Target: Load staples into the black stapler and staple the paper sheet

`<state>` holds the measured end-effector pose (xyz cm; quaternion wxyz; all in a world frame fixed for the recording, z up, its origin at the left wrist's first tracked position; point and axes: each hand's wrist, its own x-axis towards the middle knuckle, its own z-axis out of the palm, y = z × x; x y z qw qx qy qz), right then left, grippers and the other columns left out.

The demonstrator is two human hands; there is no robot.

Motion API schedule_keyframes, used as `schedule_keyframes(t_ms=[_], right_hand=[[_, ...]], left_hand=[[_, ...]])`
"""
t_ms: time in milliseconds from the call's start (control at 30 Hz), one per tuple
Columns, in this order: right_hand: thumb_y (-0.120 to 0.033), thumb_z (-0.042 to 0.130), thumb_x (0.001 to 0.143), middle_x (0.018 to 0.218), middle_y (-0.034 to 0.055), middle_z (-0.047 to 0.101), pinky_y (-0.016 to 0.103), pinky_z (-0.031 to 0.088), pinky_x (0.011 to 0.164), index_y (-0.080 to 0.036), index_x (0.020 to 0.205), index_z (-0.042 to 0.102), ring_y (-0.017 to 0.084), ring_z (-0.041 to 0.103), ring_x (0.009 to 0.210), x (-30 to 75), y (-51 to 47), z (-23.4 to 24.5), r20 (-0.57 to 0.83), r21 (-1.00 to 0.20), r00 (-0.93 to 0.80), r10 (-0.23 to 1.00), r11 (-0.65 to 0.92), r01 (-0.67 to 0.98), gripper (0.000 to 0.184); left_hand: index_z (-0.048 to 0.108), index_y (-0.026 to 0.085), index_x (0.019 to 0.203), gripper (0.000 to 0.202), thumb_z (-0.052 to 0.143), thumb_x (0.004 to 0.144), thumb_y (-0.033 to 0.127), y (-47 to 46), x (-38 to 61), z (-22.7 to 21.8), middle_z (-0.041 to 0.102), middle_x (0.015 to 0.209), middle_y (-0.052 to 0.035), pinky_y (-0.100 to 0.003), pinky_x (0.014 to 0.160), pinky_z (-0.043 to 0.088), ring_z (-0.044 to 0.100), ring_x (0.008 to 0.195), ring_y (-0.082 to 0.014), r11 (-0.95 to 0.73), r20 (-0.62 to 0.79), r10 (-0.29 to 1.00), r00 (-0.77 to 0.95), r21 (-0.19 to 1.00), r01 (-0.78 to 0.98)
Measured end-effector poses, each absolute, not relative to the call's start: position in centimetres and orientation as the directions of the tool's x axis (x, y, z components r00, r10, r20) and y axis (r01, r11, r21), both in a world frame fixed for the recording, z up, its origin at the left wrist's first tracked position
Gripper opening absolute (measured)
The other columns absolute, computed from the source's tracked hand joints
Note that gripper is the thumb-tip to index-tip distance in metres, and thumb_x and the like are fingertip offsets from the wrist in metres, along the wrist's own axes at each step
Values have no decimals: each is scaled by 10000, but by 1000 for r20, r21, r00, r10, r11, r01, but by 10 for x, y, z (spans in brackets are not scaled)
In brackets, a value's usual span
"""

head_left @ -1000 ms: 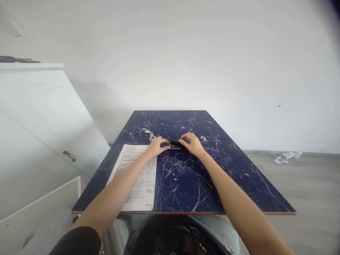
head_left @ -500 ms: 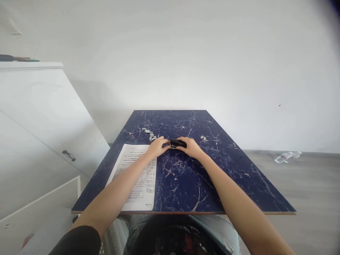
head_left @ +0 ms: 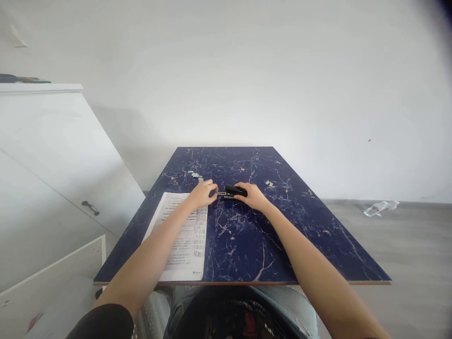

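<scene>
A black stapler point(head_left: 233, 189) is held above the blue table, with my right hand point(head_left: 256, 196) closed around its right end. From its left end a thin metal rail point(head_left: 222, 193) sticks out. My left hand point(head_left: 202, 194) is closed on the dark tip of that rail, thumb and fingers pinched together. Beneath my left wrist and forearm lies a printed sheet of paper point(head_left: 181, 263). Just beyond my left hand are several small pale strips point(head_left: 193, 174), partly hidden by it. Two or so more small pale pieces point(head_left: 269, 183) lie past my right hand.
The blue marble-patterned table point(head_left: 240, 254) stands close to a white wall point(head_left: 226, 75). A white cabinet point(head_left: 45, 141) with a dark handle point(head_left: 91, 207) is at the left. Clear plastic packaging point(head_left: 380, 208) lies on the grey floor at the right.
My left hand has moved left, away from the stapler body, drawing the metal rail out of it. My right hand has stayed nearly still around the stapler.
</scene>
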<state>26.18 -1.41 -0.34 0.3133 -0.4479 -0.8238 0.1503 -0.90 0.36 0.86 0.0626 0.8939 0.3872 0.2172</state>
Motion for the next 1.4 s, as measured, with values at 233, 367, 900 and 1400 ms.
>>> schedule_keyframes(t_ms=[233,367,900,1400], right_hand=[[-270,713,824,1032,52,738,348,477,850,-238,1138,682,227,671,919,262,-15,-2,372,-541,-394,840,541,644,317],[-283,710,831,1022,42,737,339,474,837,-243,1131,678,222,671,904,262,-15,-3,380,-532,-399,835,550,644,305],[-293,707,843,1037,52,735,343,479,844,-240,1154,672,233,674,922,262,-15,-3,369,-523,-397,840,541,659,318],[-295,714,839,1013,58,728,354,483,852,-244,1167,672,236,669,923,263,-13,-5,369,-514,-400,839,543,665,334]], left_hand=[[555,224,1225,286,467,970,320,1,-6,6,605,1055,-86,-346,850,427,586,940,-236,-598,405,802,440,558,576],[550,210,1177,247,386,1008,286,2,-1,0,617,969,-61,-330,854,408,573,876,-203,-546,426,838,342,661,515],[683,261,1084,186,563,952,315,6,4,2,704,945,-77,-367,927,386,608,922,-262,-588,477,806,350,577,567],[686,268,1255,339,482,993,331,3,5,-1,622,936,-87,-401,951,377,557,952,-264,-659,527,735,426,408,632]])
